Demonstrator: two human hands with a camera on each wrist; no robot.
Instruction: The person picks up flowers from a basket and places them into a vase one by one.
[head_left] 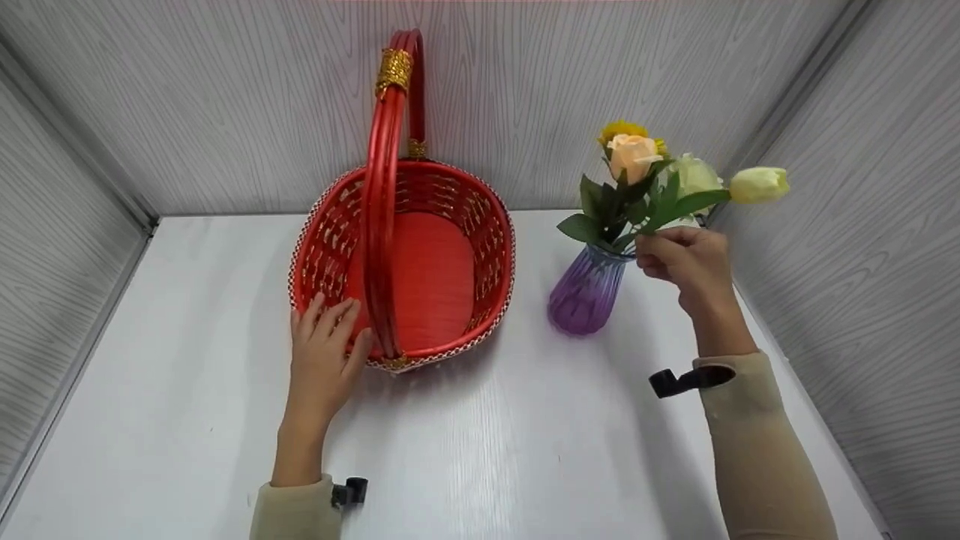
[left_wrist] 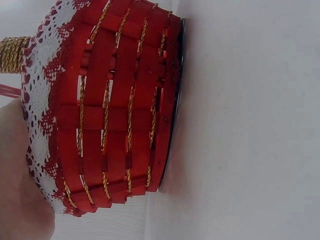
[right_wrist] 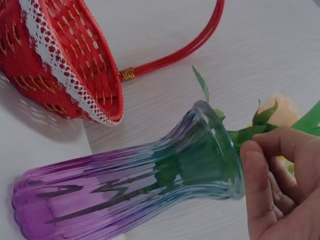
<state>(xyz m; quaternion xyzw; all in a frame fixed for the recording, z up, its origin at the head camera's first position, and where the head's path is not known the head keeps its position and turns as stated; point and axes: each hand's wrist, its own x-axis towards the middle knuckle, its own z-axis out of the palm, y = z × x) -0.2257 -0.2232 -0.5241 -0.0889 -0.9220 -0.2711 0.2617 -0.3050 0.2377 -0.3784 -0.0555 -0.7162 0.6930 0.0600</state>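
Observation:
A red woven basket (head_left: 435,277) with a tall arched handle (head_left: 380,202) stands at the back of the table. My left hand (head_left: 321,356) rests on its near left rim, fingers extended over the edge; lace trim (left_wrist: 42,100) shows under that hand in the left wrist view. To the right, a blue-to-purple glass vase (head_left: 587,292) holds a peach rose (head_left: 632,156), a yellow flower (head_left: 622,130) and a whitish rose (head_left: 694,176). At the vase's mouth my right hand (head_left: 691,268) pinches the pale yellow tulip (head_left: 757,184) low on its stem, whose lower end is hard to make out.
Behind the basket and vase rises a grey wood-grain panel (head_left: 525,97). Similar panels flank the white table (head_left: 480,450) on both sides, the right one (head_left: 862,247) close to my right arm. The basket's handle stands higher than the flowers.

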